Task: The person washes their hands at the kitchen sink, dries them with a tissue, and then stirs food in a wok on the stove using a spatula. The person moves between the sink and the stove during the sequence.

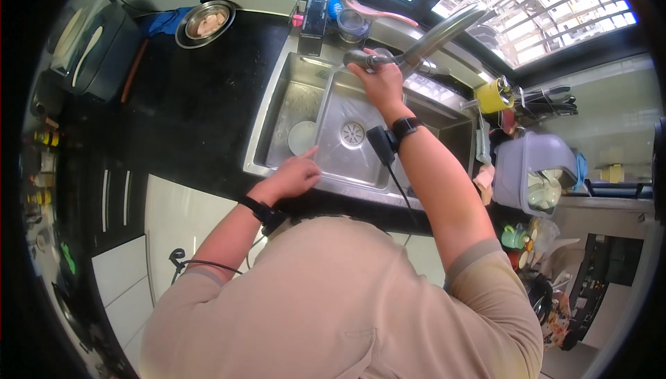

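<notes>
My right hand (384, 83) is up at the back of the stainless-steel sink (252, 163), its fingers around the head of the metal faucet (434, 35). Over the sink's front rim hovers my left hand (293, 177), index finger stretched forward and the other fingers curled, with nothing seen in it. Just past that fingertip, a round whitish dish (303, 138) lies in the basin, partly covered by the steel draining tray (348, 103). The tray has a round perforated drain (353, 134). Whether water runs from the faucet cannot be made out.
Left on the black countertop (208, 103) are a metal bowl of pale meat pieces (210, 24) and a dark appliance (106, 51). A tall black box (316, 12) stands behind the sink. Right are a yellow utensil holder (494, 97), knives (554, 100) and a lavender dish container (512, 171).
</notes>
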`<control>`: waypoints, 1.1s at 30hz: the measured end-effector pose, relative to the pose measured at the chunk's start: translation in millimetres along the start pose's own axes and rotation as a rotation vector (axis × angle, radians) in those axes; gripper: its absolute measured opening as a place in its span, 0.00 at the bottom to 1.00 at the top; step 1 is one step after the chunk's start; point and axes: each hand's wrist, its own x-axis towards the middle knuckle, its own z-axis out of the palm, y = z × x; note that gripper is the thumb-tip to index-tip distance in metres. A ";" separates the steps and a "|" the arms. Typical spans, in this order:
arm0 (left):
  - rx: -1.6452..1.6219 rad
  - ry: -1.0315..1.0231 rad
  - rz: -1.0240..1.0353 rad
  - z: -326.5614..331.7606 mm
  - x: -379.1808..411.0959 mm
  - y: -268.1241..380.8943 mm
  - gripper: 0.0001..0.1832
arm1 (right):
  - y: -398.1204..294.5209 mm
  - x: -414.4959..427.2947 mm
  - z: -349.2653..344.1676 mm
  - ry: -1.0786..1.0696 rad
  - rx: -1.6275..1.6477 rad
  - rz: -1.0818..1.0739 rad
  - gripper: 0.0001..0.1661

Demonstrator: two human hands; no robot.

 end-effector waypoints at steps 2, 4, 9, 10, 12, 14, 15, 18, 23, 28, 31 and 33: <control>0.012 -0.005 0.004 -1.3 0.1 1.2 0.10 | -0.2 2.2 1.0 -0.014 0.027 0.021 0.32; 0.016 -0.007 0.004 -0.2 -0.3 1.2 0.10 | -0.4 1.3 3.4 -0.002 0.071 0.018 0.23; 0.040 0.190 0.011 0.8 -9.3 1.6 0.12 | -9.2 -15.2 -0.2 -0.219 0.084 0.183 0.21; 0.060 0.221 -0.021 -4.3 -9.9 3.6 0.12 | -12.7 -22.6 -1.5 -0.239 0.130 0.179 0.21; 0.108 0.360 -0.096 -6.6 -14.8 6.4 0.13 | -31.6 -35.3 -11.8 -0.349 0.186 0.251 0.21; 0.049 0.378 -0.201 -6.4 -18.1 1.5 0.13 | -35.9 -48.4 -15.8 -0.396 0.276 0.318 0.21; 0.023 0.391 -0.253 -8.2 -18.8 -2.8 0.14 | -38.3 -52.6 -17.3 -0.417 0.321 0.346 0.21; 0.029 0.407 -0.260 -4.3 -20.8 -8.5 0.12 | -46.1 -65.1 -25.5 -0.485 0.263 0.454 0.23; 0.047 0.357 -0.272 -1.2 -18.5 -6.4 0.11 | -43.6 -88.2 -24.1 -0.475 0.316 0.455 0.23; 0.053 0.321 -0.284 -0.9 -16.8 -0.9 0.11 | -58.8 -98.6 -26.5 -0.548 0.309 0.512 0.24; 0.083 0.298 -0.270 -3.7 -15.2 1.4 0.11 | -56.6 -103.3 -26.1 -0.548 0.321 0.511 0.25; 0.066 0.295 -0.280 -4.5 -14.5 2.5 0.11 | -55.1 -105.9 -27.6 -0.552 0.314 0.506 0.25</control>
